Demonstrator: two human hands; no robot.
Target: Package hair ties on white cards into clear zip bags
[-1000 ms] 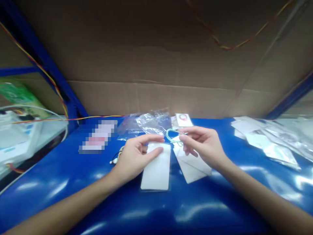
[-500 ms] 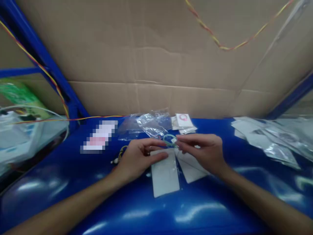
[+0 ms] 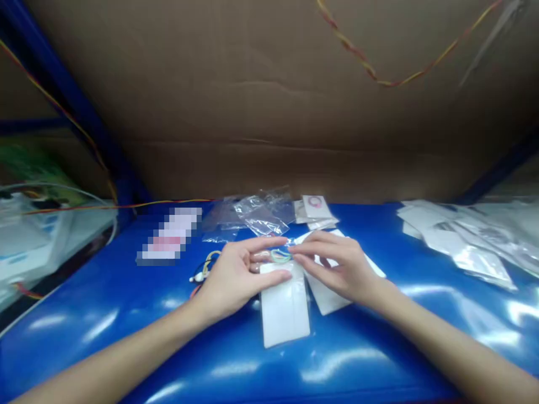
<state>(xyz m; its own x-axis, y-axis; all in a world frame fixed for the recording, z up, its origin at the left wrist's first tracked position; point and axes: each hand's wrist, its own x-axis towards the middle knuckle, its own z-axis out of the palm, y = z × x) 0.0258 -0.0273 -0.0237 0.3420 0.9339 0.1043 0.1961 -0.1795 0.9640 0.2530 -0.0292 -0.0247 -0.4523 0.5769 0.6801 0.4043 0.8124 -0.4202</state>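
My left hand [image 3: 236,275] pinches the top edge of a small clear bag with a white card inside [image 3: 285,308], which lies on the blue table [image 3: 126,314]. My right hand [image 3: 337,266] pinches a small coil of light green and yellow cord [image 3: 280,256] at the bag's mouth, right against the left fingertips. Under my right hand lie more white flat bags [image 3: 332,292].
A heap of empty clear bags [image 3: 256,216] and a card with a pink ring [image 3: 315,206] lie behind the hands. A stack of filled bags [image 3: 458,238] sits at the right. Coloured cords [image 3: 204,266] lie left of my left hand. Cardboard [image 3: 269,112] walls the back.
My right hand has brought the green cord coil down and left to the bag's mouth. The bag has turned slightly and shifted right under my left hand.
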